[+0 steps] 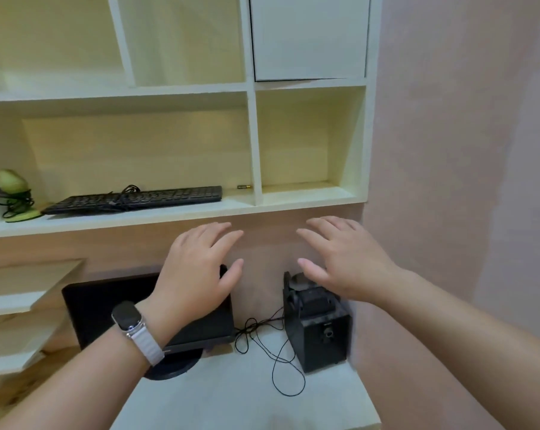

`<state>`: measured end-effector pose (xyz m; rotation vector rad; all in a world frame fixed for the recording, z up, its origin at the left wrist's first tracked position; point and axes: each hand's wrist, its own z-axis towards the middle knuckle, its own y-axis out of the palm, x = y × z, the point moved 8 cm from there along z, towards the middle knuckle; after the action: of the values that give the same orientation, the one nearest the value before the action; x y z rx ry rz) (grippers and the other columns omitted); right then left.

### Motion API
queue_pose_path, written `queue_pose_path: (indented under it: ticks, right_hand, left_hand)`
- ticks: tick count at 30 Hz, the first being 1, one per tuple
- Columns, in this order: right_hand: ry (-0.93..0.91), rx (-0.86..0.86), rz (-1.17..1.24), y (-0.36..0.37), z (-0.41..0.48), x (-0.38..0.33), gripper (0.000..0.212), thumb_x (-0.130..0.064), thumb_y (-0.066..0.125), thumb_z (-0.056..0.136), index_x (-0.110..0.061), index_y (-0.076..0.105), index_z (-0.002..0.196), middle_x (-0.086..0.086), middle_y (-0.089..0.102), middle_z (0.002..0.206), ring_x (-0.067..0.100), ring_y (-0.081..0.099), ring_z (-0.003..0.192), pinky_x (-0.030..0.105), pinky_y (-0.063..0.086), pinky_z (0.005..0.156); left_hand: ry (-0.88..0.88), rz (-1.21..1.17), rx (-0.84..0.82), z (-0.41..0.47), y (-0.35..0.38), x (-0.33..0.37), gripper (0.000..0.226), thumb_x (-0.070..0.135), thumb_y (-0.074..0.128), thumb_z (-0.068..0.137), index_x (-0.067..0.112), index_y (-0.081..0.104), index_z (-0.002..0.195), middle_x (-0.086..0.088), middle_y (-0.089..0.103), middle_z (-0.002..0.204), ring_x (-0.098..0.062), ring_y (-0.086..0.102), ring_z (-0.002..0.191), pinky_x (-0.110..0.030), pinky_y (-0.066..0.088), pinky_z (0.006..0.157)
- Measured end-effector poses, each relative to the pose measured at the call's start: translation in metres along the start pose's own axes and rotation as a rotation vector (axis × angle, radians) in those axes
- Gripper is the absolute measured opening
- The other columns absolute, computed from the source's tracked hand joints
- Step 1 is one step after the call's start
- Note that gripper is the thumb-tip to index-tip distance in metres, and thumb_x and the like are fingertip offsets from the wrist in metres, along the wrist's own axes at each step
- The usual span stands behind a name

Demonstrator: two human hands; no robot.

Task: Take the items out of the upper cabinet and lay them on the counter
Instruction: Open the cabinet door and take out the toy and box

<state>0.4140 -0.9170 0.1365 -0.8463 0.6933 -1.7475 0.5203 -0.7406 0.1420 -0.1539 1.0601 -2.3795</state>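
Partly, left hand masks monitor; right hand masks speaker; both spread, holding nothing.

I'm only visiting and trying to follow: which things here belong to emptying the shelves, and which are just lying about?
Part of the job: flat black keyboard; small cylindrical battery beside it; rounded green gadget wrapped in black cord; white counter; left hand and right hand, both open.

Just lying about: black flat-screen monitor; black box-shaped speaker; thin black wire on the counter.
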Motion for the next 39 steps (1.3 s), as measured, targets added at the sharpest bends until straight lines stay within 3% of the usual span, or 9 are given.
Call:
queue_pose_path:
  ticks: [3, 9, 17, 28, 39]
  right_hand:
    - [-0.008, -0.002, 0.01, -0.003, 0.024, 0.018, 0.063, -0.057, 0.031, 0.089, -0.019, 0.054, 0.134, 0.006, 0.056, 0.136, 0.027, 0.05, 0.125, 0.042, 0.039, 0.101]
    - [-0.039, 0.092, -0.015, -0.005, 0.076, 0.04, 0.061, -0.056, 0.033, 0.087, -0.017, 0.061, 0.124, 0.01, 0.062, 0.127, 0.032, 0.057, 0.114, 0.044, 0.046, 0.092]
    - [-0.092, 0.24, -0.149, -0.026, 0.152, 0.055, 0.059, -0.055, 0.037, 0.088, -0.015, 0.059, 0.126, 0.011, 0.06, 0.128, 0.034, 0.055, 0.117, 0.046, 0.044, 0.093]
    - [-0.156, 0.523, -0.379, -0.091, 0.263, 0.071, 0.052, -0.045, 0.048, 0.088, -0.011, 0.056, 0.127, 0.013, 0.056, 0.132, 0.035, 0.052, 0.12, 0.048, 0.046, 0.091]
    - [-0.4, 0.521, -0.638, -0.101, 0.311, 0.068, 0.053, -0.042, 0.05, 0.092, -0.015, 0.052, 0.137, 0.014, 0.048, 0.144, 0.035, 0.043, 0.133, 0.046, 0.036, 0.106]
  left_hand:
    - [0.002, 0.03, 0.004, 0.026, 0.003, -0.002, 0.051, 0.045, 0.046, 0.089, 0.021, 0.057, 0.133, -0.001, 0.055, 0.137, -0.022, 0.048, 0.126, -0.042, 0.035, 0.105]
    - [0.03, 0.054, 0.119, 0.086, 0.006, -0.017, 0.048, 0.043, 0.048, 0.087, 0.018, 0.063, 0.126, -0.006, 0.061, 0.13, -0.029, 0.054, 0.12, -0.046, 0.038, 0.1]
    - [0.134, 0.013, 0.292, 0.168, 0.012, -0.04, 0.047, 0.04, 0.051, 0.086, 0.016, 0.063, 0.125, -0.008, 0.06, 0.129, -0.03, 0.054, 0.118, -0.044, 0.038, 0.094]
    - [0.326, 0.073, 0.671, 0.274, -0.021, -0.076, 0.041, 0.031, 0.061, 0.083, 0.011, 0.065, 0.119, -0.013, 0.062, 0.125, -0.033, 0.056, 0.112, -0.045, 0.04, 0.092]
    - [0.343, 0.229, 0.779, 0.299, -0.004, -0.088, 0.052, 0.047, 0.055, 0.087, 0.013, 0.063, 0.125, -0.012, 0.058, 0.135, -0.03, 0.055, 0.123, -0.047, 0.036, 0.101]
